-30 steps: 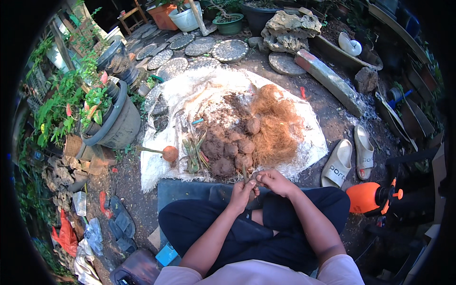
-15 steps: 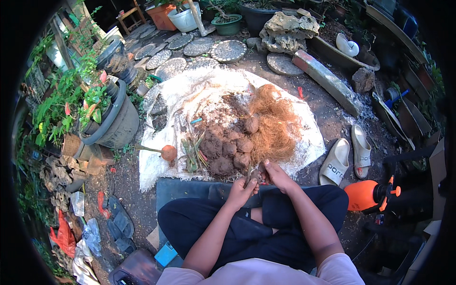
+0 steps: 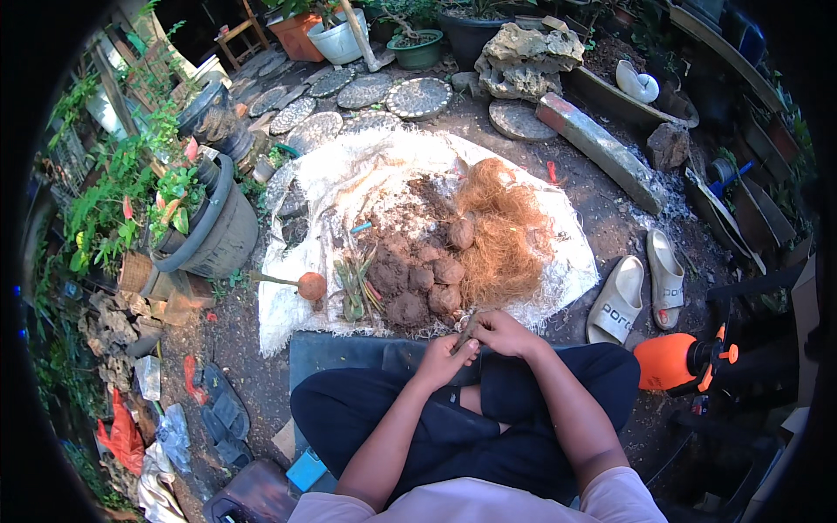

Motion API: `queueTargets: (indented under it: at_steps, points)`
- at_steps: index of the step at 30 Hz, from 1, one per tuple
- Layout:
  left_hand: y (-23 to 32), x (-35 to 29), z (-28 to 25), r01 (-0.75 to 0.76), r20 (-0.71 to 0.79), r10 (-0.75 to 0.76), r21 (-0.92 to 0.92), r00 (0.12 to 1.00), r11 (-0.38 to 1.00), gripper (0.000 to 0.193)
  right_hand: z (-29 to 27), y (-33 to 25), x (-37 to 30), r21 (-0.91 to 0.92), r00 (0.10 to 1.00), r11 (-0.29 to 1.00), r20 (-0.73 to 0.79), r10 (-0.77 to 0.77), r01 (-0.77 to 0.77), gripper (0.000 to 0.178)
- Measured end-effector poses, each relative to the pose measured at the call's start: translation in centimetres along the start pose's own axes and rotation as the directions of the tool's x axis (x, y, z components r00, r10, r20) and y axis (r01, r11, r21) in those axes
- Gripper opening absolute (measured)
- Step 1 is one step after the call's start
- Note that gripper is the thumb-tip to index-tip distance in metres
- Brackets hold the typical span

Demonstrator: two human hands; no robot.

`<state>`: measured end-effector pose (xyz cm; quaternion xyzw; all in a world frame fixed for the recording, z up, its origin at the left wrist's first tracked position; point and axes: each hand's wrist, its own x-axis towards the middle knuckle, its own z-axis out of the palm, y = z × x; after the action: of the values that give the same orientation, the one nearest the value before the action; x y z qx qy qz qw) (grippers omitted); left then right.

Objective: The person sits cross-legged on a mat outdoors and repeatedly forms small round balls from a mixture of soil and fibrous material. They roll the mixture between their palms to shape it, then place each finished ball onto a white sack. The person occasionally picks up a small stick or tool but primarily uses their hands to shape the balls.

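Note:
My left hand (image 3: 448, 360) and my right hand (image 3: 504, 335) meet above my crossed legs, at the near edge of a white woven sack (image 3: 562, 288). Between their closed fingers is a small brown, stem-like piece (image 3: 468, 338), mostly hidden by the fingers. Just beyond lie several rounded lumps of soil (image 3: 406, 309) and loose dark soil (image 3: 389, 272). A tangled heap of brown coconut fibre (image 3: 510, 231) spreads to their right. Left of the lumps are green leafy cuttings (image 3: 352, 288). Further left rests a round orange-brown ball (image 3: 311, 285) with a long stem.
A large potted plant (image 3: 214, 231) stands at the left. Pale slippers (image 3: 616, 301) and an orange spray bottle (image 3: 665, 362) sit to the right. A long concrete block (image 3: 602, 154) and a rough rock (image 3: 529, 59) lie beyond the sack. A blue phone-like object (image 3: 306, 470) is near my left thigh.
My right hand has come in closer to my left, its fingers now bent over the held piece. The upright stem and clump that showed between the hands are now mostly covered.

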<state>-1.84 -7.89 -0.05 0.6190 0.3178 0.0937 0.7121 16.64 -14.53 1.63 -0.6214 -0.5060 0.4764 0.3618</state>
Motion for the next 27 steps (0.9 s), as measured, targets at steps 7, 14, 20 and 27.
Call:
queueTargets:
  at_steps: [7, 14, 20, 27]
  points:
    - [0.0, 0.3, 0.3, 0.033, -0.069, -0.041, -0.107, 0.997, 0.994, 0.025, -0.1, 0.7, 0.8, 0.02, 0.999, 0.999, -0.046, 0.027, -0.027, 0.044]
    - [-0.1, 0.2, -0.1, 0.04, -0.073, -0.054, -0.184, 0.996, 0.982, 0.026, -1.0, 1.8, 1.0, -0.072, 0.945, 0.992, -0.318, 0.077, -0.105, 0.051]
    - [1.1, -2.2, -1.9, -0.173, -0.245, 0.084, -0.366, 0.966, 0.915, 0.029, -4.1, 3.5, 1.5, 0.168, 0.69, 0.976, -0.69, 0.219, -0.142, 0.048]
    - [7.2, -4.6, -6.6, -0.287, -0.362, 0.163, -0.321, 0.918, 0.902, 0.028, -2.4, 1.4, 0.6, -0.122, 0.873, 0.95, -0.442, 0.207, -0.287, 0.045]
